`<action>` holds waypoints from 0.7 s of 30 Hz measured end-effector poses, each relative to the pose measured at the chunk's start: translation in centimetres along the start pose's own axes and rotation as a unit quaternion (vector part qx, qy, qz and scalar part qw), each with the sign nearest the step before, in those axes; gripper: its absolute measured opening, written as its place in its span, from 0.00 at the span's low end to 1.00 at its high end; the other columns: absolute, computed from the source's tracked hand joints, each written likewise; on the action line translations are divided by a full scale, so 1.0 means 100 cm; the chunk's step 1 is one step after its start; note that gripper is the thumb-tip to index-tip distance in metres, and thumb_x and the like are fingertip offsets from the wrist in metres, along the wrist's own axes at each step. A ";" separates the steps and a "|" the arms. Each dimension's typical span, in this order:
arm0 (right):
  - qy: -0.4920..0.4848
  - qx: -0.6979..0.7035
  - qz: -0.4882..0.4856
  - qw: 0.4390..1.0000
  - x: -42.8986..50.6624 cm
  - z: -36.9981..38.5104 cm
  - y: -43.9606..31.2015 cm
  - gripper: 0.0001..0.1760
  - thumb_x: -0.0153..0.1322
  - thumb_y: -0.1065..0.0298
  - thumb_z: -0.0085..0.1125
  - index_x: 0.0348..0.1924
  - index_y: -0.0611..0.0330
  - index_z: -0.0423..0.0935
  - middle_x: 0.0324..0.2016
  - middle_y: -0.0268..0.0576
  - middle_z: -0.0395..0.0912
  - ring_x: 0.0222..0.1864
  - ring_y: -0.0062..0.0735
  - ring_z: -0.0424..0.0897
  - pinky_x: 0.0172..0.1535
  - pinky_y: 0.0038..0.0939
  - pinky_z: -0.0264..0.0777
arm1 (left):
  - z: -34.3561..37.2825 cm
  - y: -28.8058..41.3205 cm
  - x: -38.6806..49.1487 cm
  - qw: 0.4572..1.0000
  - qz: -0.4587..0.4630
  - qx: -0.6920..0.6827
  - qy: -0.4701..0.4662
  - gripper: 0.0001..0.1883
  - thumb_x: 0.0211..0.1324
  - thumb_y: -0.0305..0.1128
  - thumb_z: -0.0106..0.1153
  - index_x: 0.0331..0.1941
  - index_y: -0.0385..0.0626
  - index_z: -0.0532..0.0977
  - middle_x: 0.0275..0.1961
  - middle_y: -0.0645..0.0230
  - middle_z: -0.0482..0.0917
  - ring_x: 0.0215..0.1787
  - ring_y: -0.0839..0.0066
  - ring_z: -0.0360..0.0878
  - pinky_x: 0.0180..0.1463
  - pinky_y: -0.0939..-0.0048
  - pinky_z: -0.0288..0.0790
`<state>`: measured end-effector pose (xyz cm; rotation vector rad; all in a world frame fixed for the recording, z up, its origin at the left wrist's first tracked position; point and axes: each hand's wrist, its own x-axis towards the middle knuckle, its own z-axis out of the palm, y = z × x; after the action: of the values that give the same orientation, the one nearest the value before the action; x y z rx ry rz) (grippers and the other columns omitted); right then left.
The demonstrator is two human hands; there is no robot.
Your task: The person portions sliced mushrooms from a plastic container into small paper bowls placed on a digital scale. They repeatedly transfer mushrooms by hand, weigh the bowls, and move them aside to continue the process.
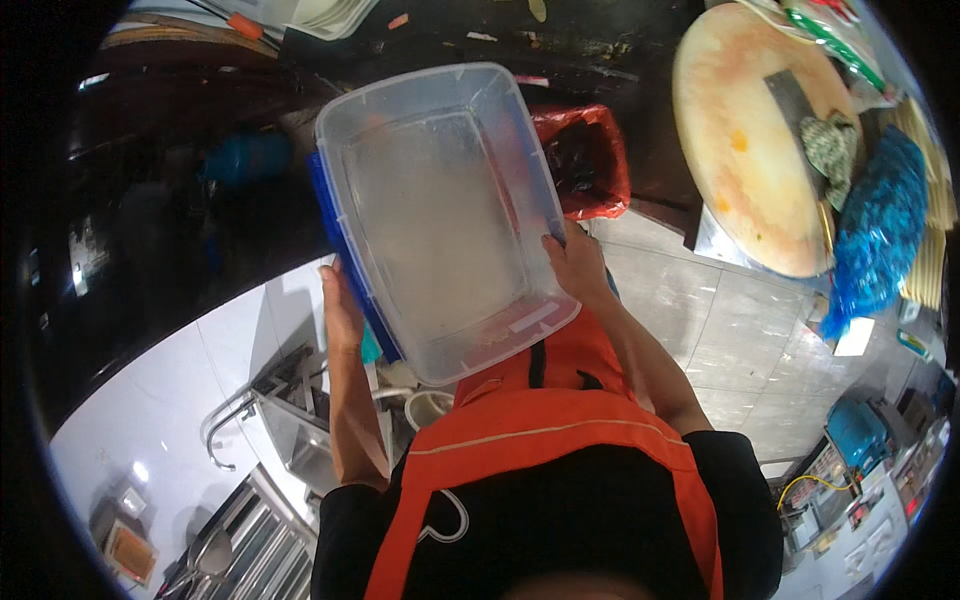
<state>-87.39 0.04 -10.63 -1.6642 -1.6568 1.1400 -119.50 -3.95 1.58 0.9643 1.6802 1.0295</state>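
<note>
A clear plastic storage box is held up in front of my orange apron, its open top towards me and tilted. No contents stand out inside; a pale label strip is on its near wall. My right hand grips the box's right rim, thumb on the inside. Along the left side runs a blue plastic panel, apparently a lid, pressed flat against the box. My left hand holds that blue edge from the left, its fingers mostly hidden behind it.
Behind the box stands a bin with a red liner. At right, a round chopping board carries a cleaver and a cloth, beside a blue plastic bag. A faucet and metal rack are lower left.
</note>
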 end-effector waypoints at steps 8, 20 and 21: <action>0.207 0.012 0.045 0.977 -0.109 -0.114 -0.071 0.14 0.69 0.66 0.58 0.43 0.65 0.71 0.21 0.55 0.76 0.23 0.53 0.78 0.26 0.42 0.69 | 0.028 0.033 -0.030 0.987 0.116 -0.017 -0.109 0.38 0.56 0.51 0.55 0.63 0.35 0.61 0.59 0.58 0.70 0.60 0.67 0.68 0.63 0.66 0.59; 0.556 -0.038 0.179 0.811 -0.367 -0.319 0.031 0.09 0.71 0.69 0.56 0.41 0.64 0.75 0.26 0.44 0.79 0.27 0.25 0.78 0.31 0.30 0.72 | 0.345 0.122 -0.135 0.797 0.237 -0.140 -0.537 0.33 0.59 0.37 0.49 0.64 0.28 0.56 0.62 0.59 0.67 0.64 0.67 0.65 0.66 0.66 0.56; 0.583 -0.046 0.198 0.787 -0.396 -0.331 0.057 0.09 0.71 0.69 0.56 0.41 0.64 0.75 0.26 0.41 0.79 0.27 0.21 0.76 0.30 0.28 0.71 | 0.377 0.124 -0.150 0.801 0.197 -0.129 -0.550 0.30 0.61 0.35 0.47 0.64 0.28 0.57 0.60 0.57 0.70 0.62 0.67 0.67 0.65 0.66 0.58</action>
<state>-52.38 -32.78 9.17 -2.1312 -0.5601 -0.0083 -77.65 -5.41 8.61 1.3728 0.3640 0.6611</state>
